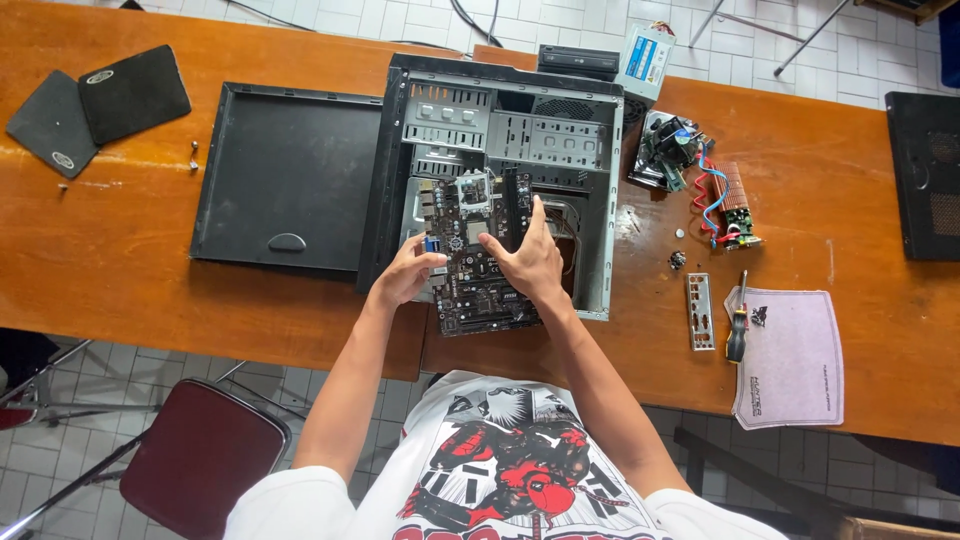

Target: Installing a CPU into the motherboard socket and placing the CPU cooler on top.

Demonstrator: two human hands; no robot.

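So the person's got both hands on the motherboard, middle of the frame, and it sits partly in the open computer case with its near edge sticking out past the case's lip. Left hand is pinched on the board's left edge, fingers closed around it. Right hand lies spread over the right side of the board, fingers pressing down near the memory slots, so more clamped flat than gripping.

What I'd worry about: the board looks a bit skewed against the case, and if it drags over the metal floor or the standoffs, the underside could get scratched. That pressure from the right hand could also flex it. Loose cables sit just beside it on the right and could snag.

The board itself is dark, nearly black, with a silvery square socket near the top and small connectors down the left.

Elsewhere on the wooden surface: the black side panel left of the case, a screwdriver lower right.
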